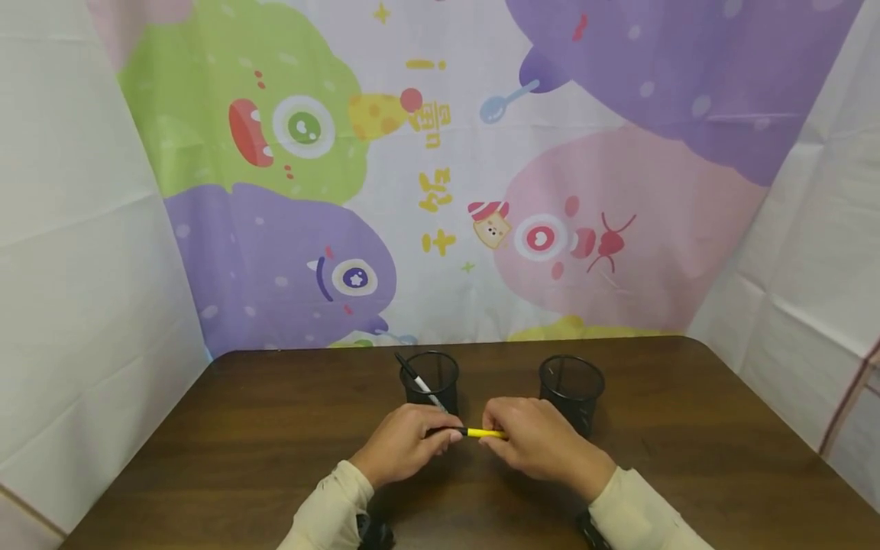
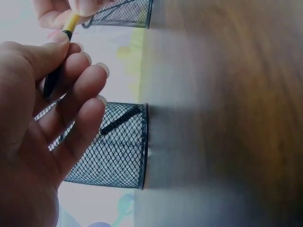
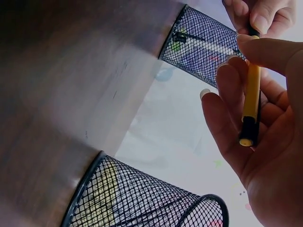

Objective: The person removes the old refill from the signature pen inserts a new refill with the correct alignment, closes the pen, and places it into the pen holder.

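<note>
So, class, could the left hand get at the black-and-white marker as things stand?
Probably yes: the marker pokes out of the cup just beyond the left hand, with nothing visible blocking it. That hand grips the pen, though, so it may need to let go first.

The pen (image 3: 252, 92) looks smooth plastic, the mesh cups (image 2: 123, 158) metal.

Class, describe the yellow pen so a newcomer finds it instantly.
On the brown table stand a left mesh cup and right mesh cup. In front, left grip and right grip hold the pen: yellow-barrelled, unlike the left mesh cup's white-barrelled marker.
</note>
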The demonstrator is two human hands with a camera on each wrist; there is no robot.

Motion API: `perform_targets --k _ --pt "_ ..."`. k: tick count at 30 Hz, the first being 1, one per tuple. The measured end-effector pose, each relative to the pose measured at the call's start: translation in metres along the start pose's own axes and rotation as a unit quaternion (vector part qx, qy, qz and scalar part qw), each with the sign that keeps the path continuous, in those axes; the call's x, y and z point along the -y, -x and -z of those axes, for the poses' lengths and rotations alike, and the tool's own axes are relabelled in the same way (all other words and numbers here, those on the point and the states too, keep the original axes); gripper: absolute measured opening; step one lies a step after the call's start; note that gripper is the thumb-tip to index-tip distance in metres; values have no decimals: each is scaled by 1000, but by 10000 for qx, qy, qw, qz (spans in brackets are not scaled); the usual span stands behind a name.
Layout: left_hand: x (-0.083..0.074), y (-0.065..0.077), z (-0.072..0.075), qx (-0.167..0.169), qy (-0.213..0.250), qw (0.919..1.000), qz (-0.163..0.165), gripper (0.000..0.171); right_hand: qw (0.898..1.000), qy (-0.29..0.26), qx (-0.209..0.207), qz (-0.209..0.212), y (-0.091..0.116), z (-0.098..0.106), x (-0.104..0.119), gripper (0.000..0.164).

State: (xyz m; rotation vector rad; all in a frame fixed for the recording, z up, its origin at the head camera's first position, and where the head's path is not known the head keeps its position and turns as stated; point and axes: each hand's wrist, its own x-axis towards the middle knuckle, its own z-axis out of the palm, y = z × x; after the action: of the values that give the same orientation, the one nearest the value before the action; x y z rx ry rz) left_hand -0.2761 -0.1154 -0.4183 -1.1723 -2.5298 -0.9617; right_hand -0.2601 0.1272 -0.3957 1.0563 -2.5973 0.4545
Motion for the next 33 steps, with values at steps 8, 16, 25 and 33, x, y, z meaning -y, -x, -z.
perform_targets --k 8,16,25,33 --pt "0 0 0 -51 -276 9996 54 12 9999 -6 -42 -99 0 -1 0 24" --pt "1 1 1 -342 -305 9989 -37 10 9984 -325 265 -370 -1 -1 -1 18" --pt "1 2 3 -461 -182 9987 69 6 9998 -162 41 -83 0 -2 -2 17" --pt "2 2 4 -416 -280 9987 -2 7 9998 -57 -187 73 -2 -3 0 8"
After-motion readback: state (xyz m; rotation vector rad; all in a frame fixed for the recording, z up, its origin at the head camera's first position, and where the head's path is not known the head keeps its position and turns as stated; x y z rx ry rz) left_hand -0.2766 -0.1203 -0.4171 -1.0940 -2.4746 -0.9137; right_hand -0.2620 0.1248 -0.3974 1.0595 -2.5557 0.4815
